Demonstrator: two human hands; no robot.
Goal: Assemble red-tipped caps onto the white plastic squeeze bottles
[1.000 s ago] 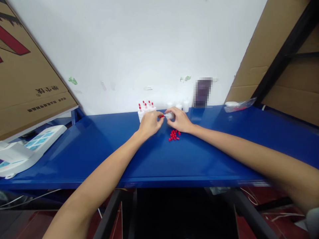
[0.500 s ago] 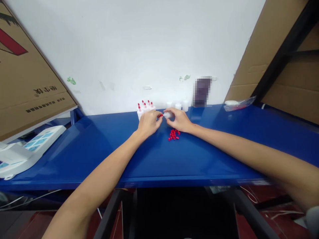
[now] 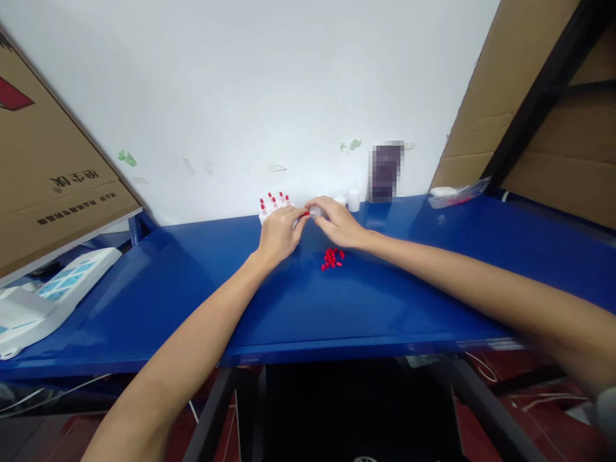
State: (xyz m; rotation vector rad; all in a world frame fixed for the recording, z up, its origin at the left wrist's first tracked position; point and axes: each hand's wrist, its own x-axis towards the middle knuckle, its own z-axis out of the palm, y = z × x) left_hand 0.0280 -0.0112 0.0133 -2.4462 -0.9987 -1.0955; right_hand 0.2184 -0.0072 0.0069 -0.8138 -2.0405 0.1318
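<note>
My left hand (image 3: 279,236) pinches a small red cap (image 3: 305,213) between thumb and fingers. Held sideways in my right hand (image 3: 341,224) is a small white bottle (image 3: 316,212), its tip end meeting the red cap. My fingers hide much of both pieces. Just below my hands lies a loose pile of red caps (image 3: 331,258). Behind my left hand stand several white bottles with red tips (image 3: 274,202), partly covered by it. Beyond my right hand, more white bottles (image 3: 353,201) stand near the wall.
The blue table (image 3: 192,276) runs along a white wall. At its left end sits a white device with blue panels (image 3: 67,282), below a large cardboard box (image 3: 58,167). A clear plastic bag (image 3: 459,194) lies at the back right, and a dark blurred-out object (image 3: 385,172) leans against the wall.
The view has shifted a little. My hands have drawn closer together around the cap and bottle, and my right fingers now cover more of the bottle.
</note>
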